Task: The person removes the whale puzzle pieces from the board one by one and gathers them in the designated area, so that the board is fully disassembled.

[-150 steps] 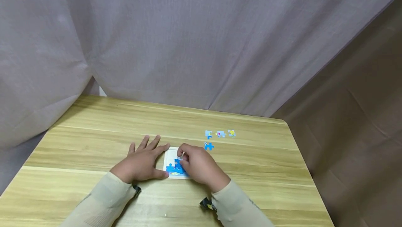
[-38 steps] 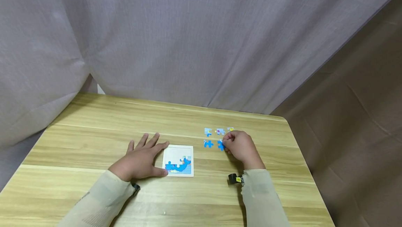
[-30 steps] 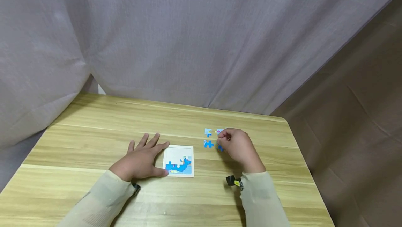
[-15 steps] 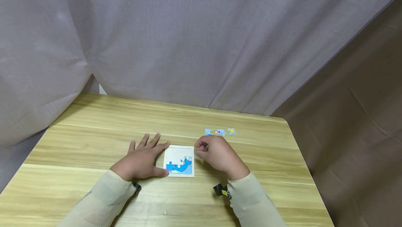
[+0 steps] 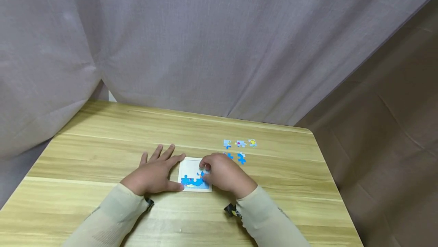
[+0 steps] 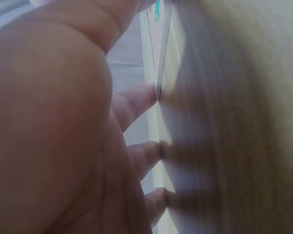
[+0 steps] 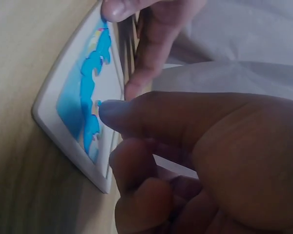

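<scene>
My left hand (image 5: 150,175) lies spread on the table, thumb and index fingertip at the left edge of a small square puzzle frame (image 5: 210,163). Blue puzzle pieces (image 5: 191,181) showing a whale cover the lower part of the frame; its upper part is bare white. My right hand (image 5: 226,173) is over the frame's right side with bent fingers and a gap between thumb and index finger. Nothing shows between them. In the right wrist view its thumb tip (image 7: 115,114) is right at the tail piece (image 7: 94,127).
Loose puzzle pieces lie right of the frame: a back row with a pale blue piece (image 5: 227,143), a pink-swirl piece (image 5: 241,144) and a yellow-sun piece (image 5: 252,143). In front are two blue pieces, one (image 5: 241,158) whole, the other (image 5: 229,156) partly hidden. Grey curtain (image 5: 191,49) hangs behind the table.
My right hand has gone from the loose pieces leftward to the frame. Five seconds ago it was also over the frame; one blue piece now lies back on the table. The left hand has stayed.
</scene>
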A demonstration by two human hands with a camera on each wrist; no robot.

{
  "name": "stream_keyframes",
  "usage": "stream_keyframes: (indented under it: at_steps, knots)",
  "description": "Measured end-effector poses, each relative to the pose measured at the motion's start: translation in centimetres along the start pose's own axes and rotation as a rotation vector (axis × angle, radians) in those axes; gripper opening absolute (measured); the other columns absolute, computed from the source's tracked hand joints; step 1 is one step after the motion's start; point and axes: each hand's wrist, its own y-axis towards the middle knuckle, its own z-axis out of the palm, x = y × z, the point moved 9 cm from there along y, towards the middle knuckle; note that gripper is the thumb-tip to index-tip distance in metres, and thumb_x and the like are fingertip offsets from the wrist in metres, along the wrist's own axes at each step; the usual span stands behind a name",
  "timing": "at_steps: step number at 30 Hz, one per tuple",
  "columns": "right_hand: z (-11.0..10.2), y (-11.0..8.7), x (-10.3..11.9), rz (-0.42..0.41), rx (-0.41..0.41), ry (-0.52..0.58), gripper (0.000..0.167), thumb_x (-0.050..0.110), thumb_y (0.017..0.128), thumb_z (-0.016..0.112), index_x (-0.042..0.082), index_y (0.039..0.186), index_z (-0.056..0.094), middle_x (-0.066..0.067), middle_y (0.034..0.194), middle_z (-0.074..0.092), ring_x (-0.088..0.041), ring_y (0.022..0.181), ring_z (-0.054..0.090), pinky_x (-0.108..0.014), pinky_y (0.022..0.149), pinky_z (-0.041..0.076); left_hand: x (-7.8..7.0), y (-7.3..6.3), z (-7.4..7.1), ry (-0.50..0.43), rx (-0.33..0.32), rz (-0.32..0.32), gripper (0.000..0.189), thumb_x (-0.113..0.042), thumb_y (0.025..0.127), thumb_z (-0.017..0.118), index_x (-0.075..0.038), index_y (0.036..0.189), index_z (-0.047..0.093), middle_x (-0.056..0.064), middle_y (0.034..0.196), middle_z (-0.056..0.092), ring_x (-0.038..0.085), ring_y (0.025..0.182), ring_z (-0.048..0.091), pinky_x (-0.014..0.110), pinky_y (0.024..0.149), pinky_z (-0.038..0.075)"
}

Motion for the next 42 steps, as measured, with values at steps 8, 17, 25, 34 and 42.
stream_keyframes:
  at_steps: [8, 17, 25, 34, 42]
  knots:
    - [0.7, 0.4, 0.3, 0.029, 0.028, -0.090, 0.015, 0.015, 0.096, 0.088, 0.013, 0.110, 0.082, 0.002, 0.098, 0.070, -0.014, 0.089, 0.058, -0.032, 0.087, 0.056, 0.0, 0.1, 0.0, 0.001, 0.002, 0.000, 0.106, -0.072, 0.087, 0.087, -0.034, 0.176, 0.042, 0.014, 0.190, 0.016, 0.056, 0.174, 0.006, 0.092, 0.126, 0.003]
    - [0.7, 0.7, 0.3, 0.052, 0.052, -0.123, 0.012, 0.016, 0.095, 0.090, 0.012, 0.102, 0.080, 0.001, 0.098, 0.070, -0.014, 0.091, 0.058, -0.034, 0.089, 0.058, -0.1, 0.1, -0.1, -0.005, 0.007, -0.001, 0.106, -0.071, 0.088, 0.087, -0.033, 0.176, 0.041, 0.013, 0.190, 0.015, 0.055, 0.174, 0.005, 0.092, 0.126, 0.003]
    - [1.0, 0.9, 0.6, 0.068, 0.079, -0.171, 0.011, 0.017, 0.098, 0.087, 0.013, 0.099, 0.077, 0.005, 0.095, 0.065, -0.013, 0.086, 0.057, -0.030, 0.082, 0.056, 0.0, 0.0, -0.2, -0.009, 0.002, -0.003, 0.107, -0.071, 0.087, 0.087, -0.033, 0.176, 0.041, 0.014, 0.190, 0.016, 0.055, 0.174, 0.006, 0.092, 0.126, 0.003]
    - [0.9, 0.8, 0.7, 0.093, 0.063, -0.172, 0.016, 0.017, 0.098, 0.089, 0.016, 0.099, 0.073, 0.006, 0.094, 0.061, -0.013, 0.082, 0.057, -0.029, 0.076, 0.054, 0.1, 0.0, -0.1, -0.006, 0.001, -0.003, 0.107, -0.071, 0.087, 0.088, -0.033, 0.176, 0.041, 0.014, 0.190, 0.016, 0.055, 0.174, 0.006, 0.092, 0.126, 0.004]
    - [0.7, -0.4, 0.9, 0.033, -0.050, -0.211, 0.016, 0.022, 0.099, 0.089, 0.019, 0.103, 0.073, 0.007, 0.094, 0.060, -0.011, 0.080, 0.056, -0.029, 0.072, 0.053, 0.0, 0.0, 0.0, -0.006, 0.003, -0.002, 0.107, -0.071, 0.087, 0.087, -0.032, 0.176, 0.041, 0.015, 0.190, 0.016, 0.056, 0.174, 0.006, 0.092, 0.126, 0.003]
